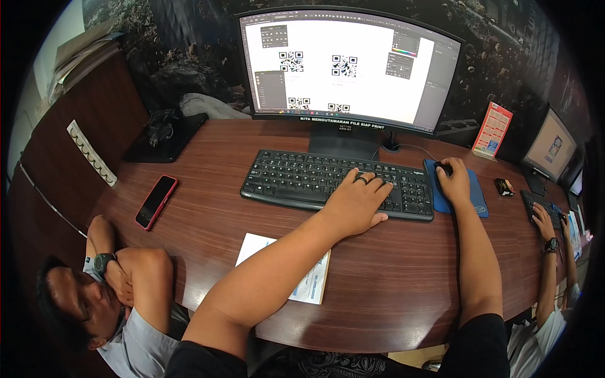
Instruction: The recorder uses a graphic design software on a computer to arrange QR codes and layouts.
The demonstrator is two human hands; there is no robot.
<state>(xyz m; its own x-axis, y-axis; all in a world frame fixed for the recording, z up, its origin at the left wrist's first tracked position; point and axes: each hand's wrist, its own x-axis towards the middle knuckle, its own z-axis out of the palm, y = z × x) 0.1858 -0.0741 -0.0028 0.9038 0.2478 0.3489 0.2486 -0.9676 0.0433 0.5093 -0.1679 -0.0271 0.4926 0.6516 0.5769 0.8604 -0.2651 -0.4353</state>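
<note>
My left hand rests on the right part of a black keyboard. Its fingers lie stretched over the keys, a dark ring on one of them, and nothing is held. Over a blue mouse pad, my right hand is closed around a black computer mouse, most of which the hand hides. Behind the keyboard stands a curved monitor, showing a white page with several black square codes and dark tool panels.
A red-edged phone and printed papers lie on the brown desk. A person leans on folded arms at the left. At right are a small desk calendar, a small box, another monitor and another person's hand.
</note>
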